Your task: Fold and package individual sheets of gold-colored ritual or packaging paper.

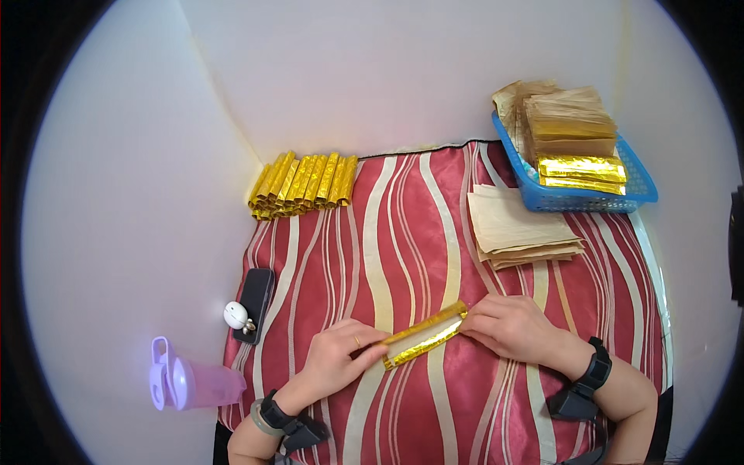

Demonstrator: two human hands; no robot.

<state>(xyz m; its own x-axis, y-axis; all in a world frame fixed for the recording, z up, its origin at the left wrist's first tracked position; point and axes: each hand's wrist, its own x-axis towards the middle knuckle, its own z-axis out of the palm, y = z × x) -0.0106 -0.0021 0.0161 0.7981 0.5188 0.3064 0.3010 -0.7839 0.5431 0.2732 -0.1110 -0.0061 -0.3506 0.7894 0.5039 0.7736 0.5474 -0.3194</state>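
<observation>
Between my hands lies a sheet of gold foil paper [425,336], its long edges curled up so that a pale inner strip shows along the middle. It slants up toward the right over the striped cloth. My left hand [341,356], with a ring on one finger, pinches the paper's left end. At the right end, my right hand [511,327] grips it with closed fingers; the fingertips are partly hidden. Far left, several gold paper rolls [302,182] are piled side by side. Right of centre lies a stack of pale tan paper sheets [523,225].
A blue plastic basket [573,203] at the far right holds tan paper bundles [573,116] and folded gold foil [583,172]. Along the left edge are a dark phone [256,298], a white earbud case [235,315] and a purple bottle [205,385]. White walls enclose the red striped cloth [333,271].
</observation>
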